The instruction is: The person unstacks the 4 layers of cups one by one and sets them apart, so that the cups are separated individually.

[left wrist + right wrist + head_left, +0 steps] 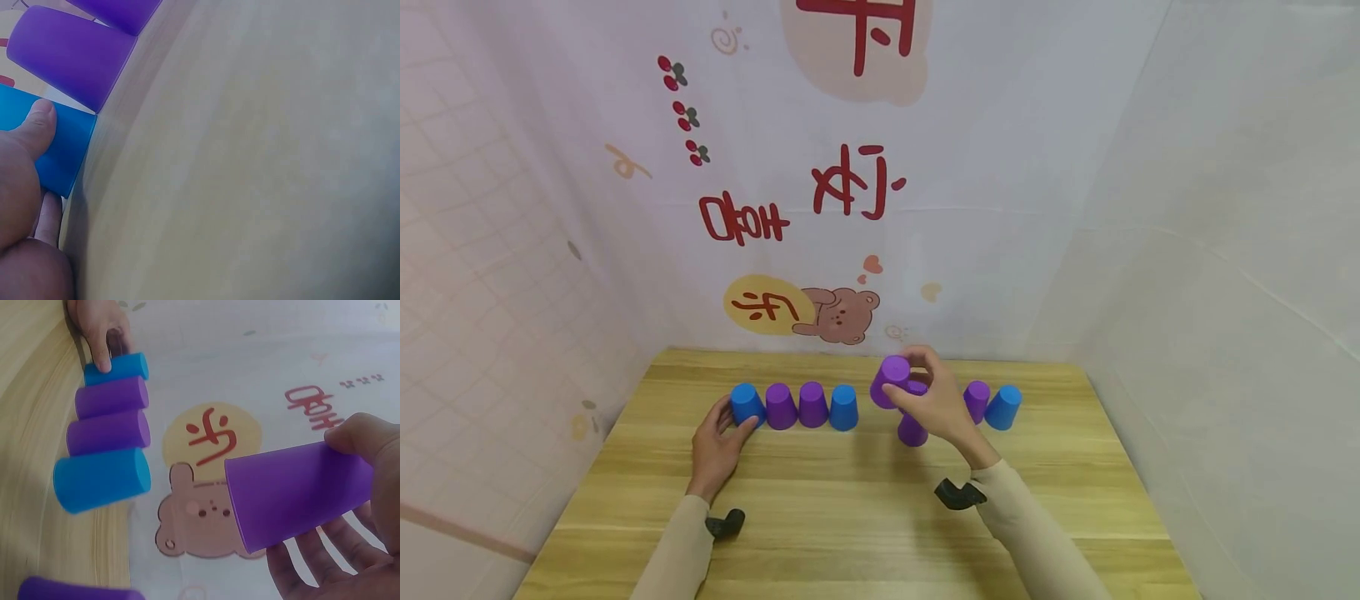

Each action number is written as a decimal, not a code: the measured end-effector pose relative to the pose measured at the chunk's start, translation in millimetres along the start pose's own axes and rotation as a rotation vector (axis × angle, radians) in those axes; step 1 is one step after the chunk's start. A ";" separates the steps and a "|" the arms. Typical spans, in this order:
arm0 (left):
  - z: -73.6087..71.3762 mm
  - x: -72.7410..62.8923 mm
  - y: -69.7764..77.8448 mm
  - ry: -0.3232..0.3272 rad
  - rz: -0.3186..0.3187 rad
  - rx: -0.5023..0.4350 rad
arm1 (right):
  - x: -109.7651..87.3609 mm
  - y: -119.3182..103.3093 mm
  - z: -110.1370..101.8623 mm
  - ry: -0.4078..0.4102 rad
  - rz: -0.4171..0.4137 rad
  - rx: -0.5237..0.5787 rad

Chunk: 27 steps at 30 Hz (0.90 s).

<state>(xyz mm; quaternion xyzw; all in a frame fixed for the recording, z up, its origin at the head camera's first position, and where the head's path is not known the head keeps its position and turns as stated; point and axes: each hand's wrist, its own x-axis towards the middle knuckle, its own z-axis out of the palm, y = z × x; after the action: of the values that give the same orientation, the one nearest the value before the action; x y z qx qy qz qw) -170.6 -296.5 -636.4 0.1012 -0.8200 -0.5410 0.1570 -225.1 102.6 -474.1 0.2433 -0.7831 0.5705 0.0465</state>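
In the head view my left hand (717, 450) grips the blue cup (747, 404) at the left end of a row, thumb on its near side and fingers round its left. That cup stands upside down on the table. Raised above the wood, a purple cup (294, 494) is held by my right hand (936, 404), thumb on one side and fingers on the other, its rim downward. Partly hidden behind this hand, more purple shows, with a purple cup (913, 432) on the table below it.
Beside the left hand's cup stand two purple cups (780, 407) and a blue cup (844, 408). Right of the right hand are a purple cup (977, 400) and a blue cup (1004, 408). A printed white cloth (1000, 208) hangs behind the wooden table (820, 517).
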 end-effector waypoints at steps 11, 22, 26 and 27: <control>-0.5 -0.3 -1.6 0.002 0.001 0.037 | -21.3 14.8 -37.8 0.088 -0.019 -0.019; -0.1 -0.7 1.7 -0.002 -0.012 0.012 | -38.9 31.8 -66.6 0.120 0.036 0.000; -0.6 -1.0 2.1 -0.004 -0.009 0.011 | -43.3 36.8 -71.1 0.133 0.052 -0.003; -0.6 -0.9 2.0 -0.004 -0.009 0.009 | -44.4 38.7 -71.5 0.137 0.056 -0.007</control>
<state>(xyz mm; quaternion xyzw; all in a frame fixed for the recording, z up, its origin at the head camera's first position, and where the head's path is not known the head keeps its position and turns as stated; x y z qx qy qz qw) -169.5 -295.9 -634.5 0.1042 -0.8223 -0.5382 0.1524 -217.6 191.7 -498.7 0.1817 -0.7865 0.5841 0.0850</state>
